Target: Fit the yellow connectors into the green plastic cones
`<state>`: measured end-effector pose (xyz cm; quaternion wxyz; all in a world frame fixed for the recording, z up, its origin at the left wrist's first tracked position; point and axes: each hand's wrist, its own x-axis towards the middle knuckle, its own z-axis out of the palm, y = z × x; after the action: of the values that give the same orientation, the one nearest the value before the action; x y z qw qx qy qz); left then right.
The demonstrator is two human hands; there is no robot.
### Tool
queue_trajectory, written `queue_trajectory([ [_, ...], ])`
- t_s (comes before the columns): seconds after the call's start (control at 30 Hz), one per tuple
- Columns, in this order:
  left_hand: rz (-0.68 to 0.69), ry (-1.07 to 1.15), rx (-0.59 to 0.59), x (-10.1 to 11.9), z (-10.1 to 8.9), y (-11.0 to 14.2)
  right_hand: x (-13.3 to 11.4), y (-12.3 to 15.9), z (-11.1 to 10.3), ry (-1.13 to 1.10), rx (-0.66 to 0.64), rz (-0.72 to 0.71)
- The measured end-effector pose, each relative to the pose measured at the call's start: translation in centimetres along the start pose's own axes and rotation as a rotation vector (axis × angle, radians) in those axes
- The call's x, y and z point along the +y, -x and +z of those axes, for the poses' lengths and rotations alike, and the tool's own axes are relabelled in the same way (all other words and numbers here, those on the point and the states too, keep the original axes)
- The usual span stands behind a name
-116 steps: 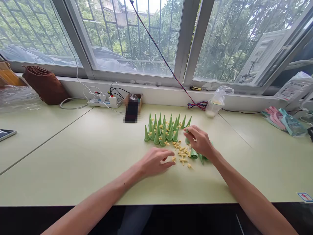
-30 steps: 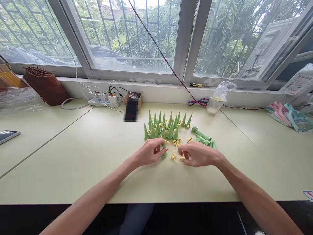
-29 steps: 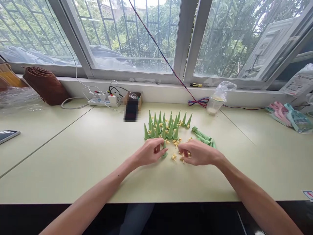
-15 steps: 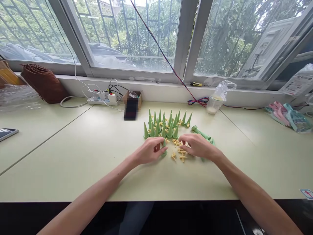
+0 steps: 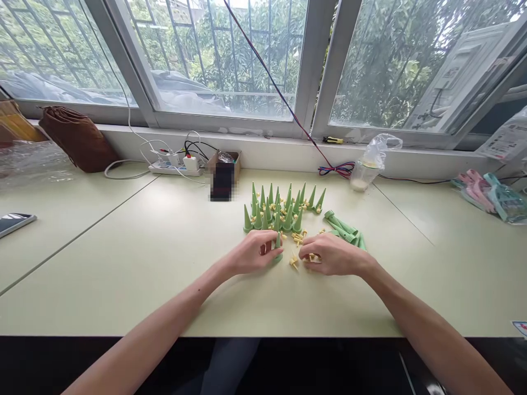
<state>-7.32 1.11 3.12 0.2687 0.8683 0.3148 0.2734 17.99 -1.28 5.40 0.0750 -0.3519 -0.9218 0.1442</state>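
Note:
My left hand (image 5: 257, 250) is closed round a green cone-shaped spike (image 5: 278, 241), which stands point up on the table between thumb and fingers. My right hand (image 5: 329, 253) is low over small yellow plastic pieces (image 5: 312, 257), its curled fingers apart around them and hiding some. Between the two hands lies a loose yellow piece (image 5: 293, 261), and more yellow pieces (image 5: 298, 238) lie just beyond. Behind my left hand, several green spikes (image 5: 264, 220) stand upright in close rows, with yellow pieces among the back ones.
More green spikes (image 5: 345, 230) lie on their sides beyond my right hand. At the back stand a power strip (image 5: 175, 168), a small cardboard box (image 5: 235, 164) and a plastic bag with a cup (image 5: 362, 174). A phone-like device (image 5: 16, 222) lies far left.
My right hand has come down and slightly nearer, over the yellow pieces it was above. The left hand keeps its hold on the green spike. The view has shifted slightly.

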Motion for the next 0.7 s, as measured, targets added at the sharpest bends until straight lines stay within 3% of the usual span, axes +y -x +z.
queue_trajectory([
  [0.37, -0.049, 0.066, -0.014, 0.0, -0.3, -0.2, -0.3, -0.2, 0.3, 0.021, 0.047, -0.009],
  [0.7, -0.161, 0.414, 0.081, 0.9, -0.2, -0.3, -0.4, -1.5, 1.7, -0.343, 0.528, -0.021],
])
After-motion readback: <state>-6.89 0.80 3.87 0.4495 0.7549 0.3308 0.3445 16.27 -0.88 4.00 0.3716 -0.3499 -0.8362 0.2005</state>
